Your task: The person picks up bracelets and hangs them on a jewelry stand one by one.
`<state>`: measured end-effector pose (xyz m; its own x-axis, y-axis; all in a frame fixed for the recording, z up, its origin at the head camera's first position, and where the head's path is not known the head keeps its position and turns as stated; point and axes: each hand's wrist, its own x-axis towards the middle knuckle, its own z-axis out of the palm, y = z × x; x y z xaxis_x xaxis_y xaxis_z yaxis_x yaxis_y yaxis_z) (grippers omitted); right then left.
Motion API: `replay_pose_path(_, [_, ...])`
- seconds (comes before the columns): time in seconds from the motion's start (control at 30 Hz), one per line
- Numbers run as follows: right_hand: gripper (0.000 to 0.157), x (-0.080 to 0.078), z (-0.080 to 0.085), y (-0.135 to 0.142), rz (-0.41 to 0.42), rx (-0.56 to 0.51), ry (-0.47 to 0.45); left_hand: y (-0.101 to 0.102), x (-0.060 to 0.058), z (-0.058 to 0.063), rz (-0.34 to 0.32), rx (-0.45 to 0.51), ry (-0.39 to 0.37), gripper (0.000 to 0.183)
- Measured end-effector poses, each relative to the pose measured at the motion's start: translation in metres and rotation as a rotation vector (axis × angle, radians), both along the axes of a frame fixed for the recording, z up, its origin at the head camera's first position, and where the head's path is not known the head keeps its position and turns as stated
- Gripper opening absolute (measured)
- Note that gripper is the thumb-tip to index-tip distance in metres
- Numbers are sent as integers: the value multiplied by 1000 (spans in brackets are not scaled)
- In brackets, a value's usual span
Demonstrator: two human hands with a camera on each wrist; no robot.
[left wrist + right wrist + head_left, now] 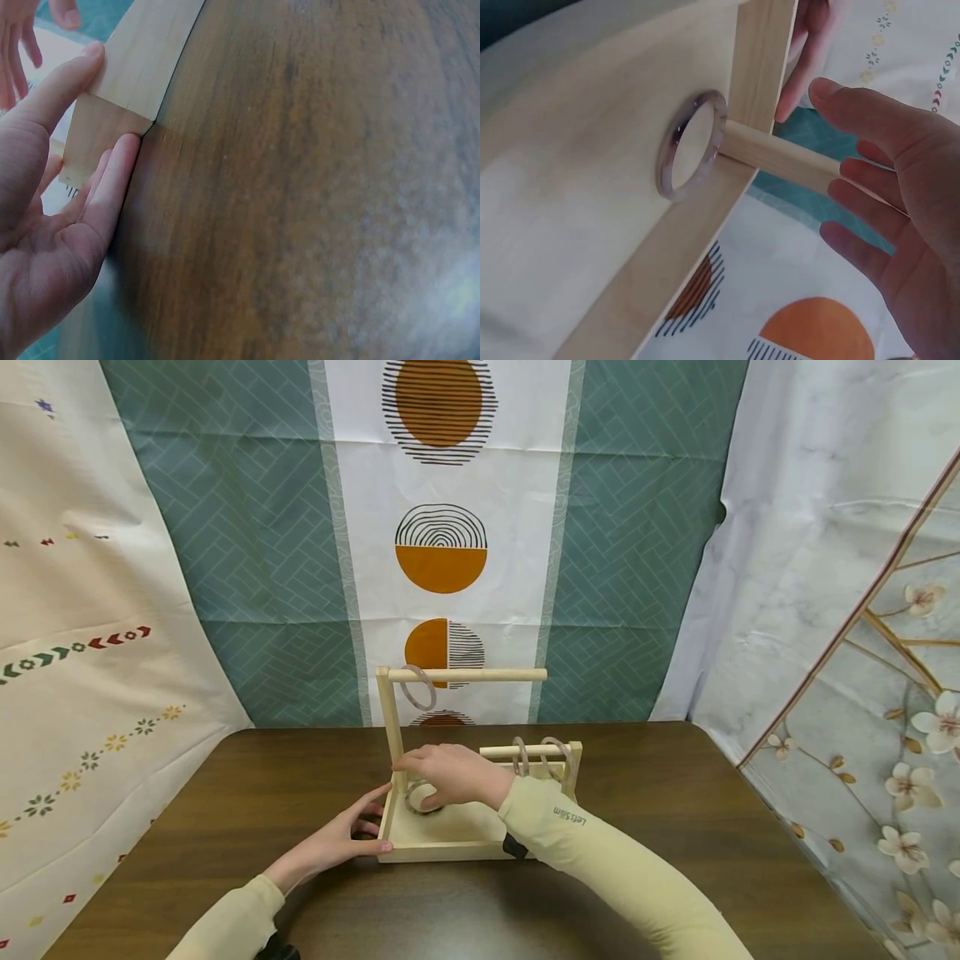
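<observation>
Pale-yellow fabric sleeves (630, 868) on both forearms lie closest to the head camera, the right one reaching across a shallow tray of pale unfinished wood (450, 853). Right hand (453, 772): over the tray, fingers parted and slightly bent, beside a tall square wooden post (388, 718) at the left end; whether they touch it cannot be determined. Left hand (337, 837): at the near left corner, fingers extended along the outer side wall, thumb pressed to the front wall. One mauve-grey marbled ring (666, 159) is inside the tray near the post's foot (the right wrist view shows it best), ungripped. A second ring (432, 695) hangs on the upper round wooden bar (495, 675); two further rings (524, 758) hang on the lower bar (497, 752) at right. Support: dark brown wood-grain table (675, 793). Behind: green-and-white patterned cloth (637, 568), its print showing orange circles.
</observation>
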<state>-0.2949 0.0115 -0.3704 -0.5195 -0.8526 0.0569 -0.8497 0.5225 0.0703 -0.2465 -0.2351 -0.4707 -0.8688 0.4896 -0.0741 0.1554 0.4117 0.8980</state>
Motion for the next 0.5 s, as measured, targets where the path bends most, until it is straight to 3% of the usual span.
replay_pose_path(0.23, [69, 1, -7, -4, -2, 23, -10, 0, 1, 0, -1, 4, 13, 93])
replay_pose_path(0.5, [64, -10, -12, -10, -17, 54, -36, 0, 1, -1, -5, 12, 9, 93])
